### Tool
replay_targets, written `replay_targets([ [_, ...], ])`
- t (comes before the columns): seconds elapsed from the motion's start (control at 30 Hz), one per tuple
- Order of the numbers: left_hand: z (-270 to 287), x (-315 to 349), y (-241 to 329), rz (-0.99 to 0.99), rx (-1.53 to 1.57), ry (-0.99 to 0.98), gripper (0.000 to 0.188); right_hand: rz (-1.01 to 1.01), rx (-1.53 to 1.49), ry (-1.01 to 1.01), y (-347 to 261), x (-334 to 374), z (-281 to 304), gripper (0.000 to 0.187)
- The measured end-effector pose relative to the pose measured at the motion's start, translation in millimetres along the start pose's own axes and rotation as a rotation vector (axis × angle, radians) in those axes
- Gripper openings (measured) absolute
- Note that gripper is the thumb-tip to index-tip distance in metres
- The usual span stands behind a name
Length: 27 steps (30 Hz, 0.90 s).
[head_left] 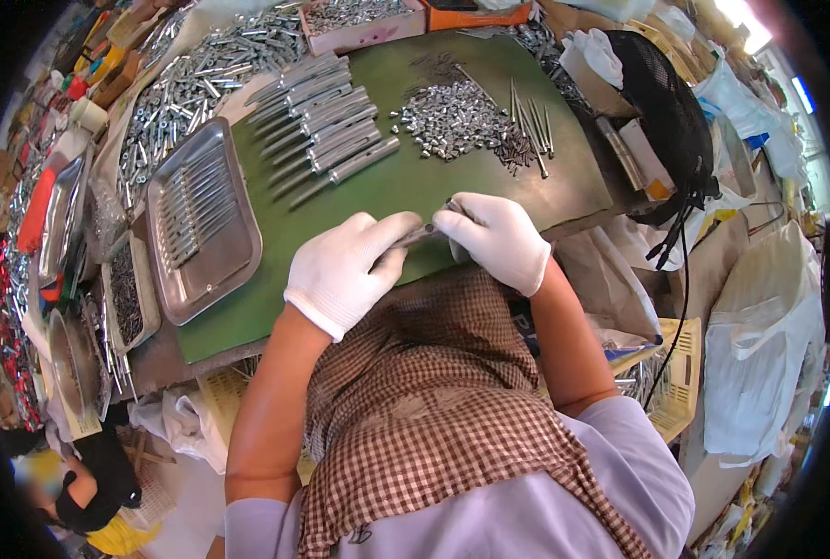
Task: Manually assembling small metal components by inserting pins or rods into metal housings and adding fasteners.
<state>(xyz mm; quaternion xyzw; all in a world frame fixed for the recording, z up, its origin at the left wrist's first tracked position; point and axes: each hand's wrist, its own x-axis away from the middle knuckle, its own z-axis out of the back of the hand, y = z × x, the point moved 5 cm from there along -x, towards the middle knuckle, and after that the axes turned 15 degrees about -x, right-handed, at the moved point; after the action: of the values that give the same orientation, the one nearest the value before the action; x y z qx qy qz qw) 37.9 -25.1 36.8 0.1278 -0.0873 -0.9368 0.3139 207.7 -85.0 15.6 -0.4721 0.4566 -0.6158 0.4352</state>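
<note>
In white gloves, my hands meet at the near edge of the green work mat [415,186]. My left hand [345,265] is closed around a slim metal rod-like part [419,235]. My right hand [499,240] pinches the part's other end, with a small dark tip showing by the thumb. The gloves hide most of the part. Beyond my left hand lies a row of metal tubes with thin rods [326,130] sticking out. Past my right hand is a heap of small silver metal pieces [457,116], with small dark pins [517,149] and long thin rods [534,126] beside it.
A steel tray [247,252] on the left holds a row of thin metal parts. Behind it is a big pile of metal sleeves [210,74]. A narrow container of dark pins [124,293] stands further left. A black mesh bag [662,112] lies at the right; another person [94,484] is lower left.
</note>
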Motion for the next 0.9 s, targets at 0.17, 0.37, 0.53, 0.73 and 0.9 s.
replay_targets([
  [0.17,-10,4,8,0.016,-0.109,-0.093,0.021,0.243,0.39,0.207,-9,-21,41,0.026],
  [0.37,-19,0,21,0.067,-0.223,-0.2,0.02,0.373,0.839,0.354,-23,-104,102,0.019],
  [0.53,-20,0,19,0.07,-0.195,-0.211,0.019,0.351,0.94,0.192,-21,-131,95,0.019],
  [0.73,-20,-2,19,0.08,-0.216,-0.252,0.02,0.36,0.999,0.183,-28,-107,73,0.021],
  [0.9,-18,-2,21,0.082,-0.202,-0.199,0.016,0.434,0.702,-0.155,-29,-38,24,0.018],
])
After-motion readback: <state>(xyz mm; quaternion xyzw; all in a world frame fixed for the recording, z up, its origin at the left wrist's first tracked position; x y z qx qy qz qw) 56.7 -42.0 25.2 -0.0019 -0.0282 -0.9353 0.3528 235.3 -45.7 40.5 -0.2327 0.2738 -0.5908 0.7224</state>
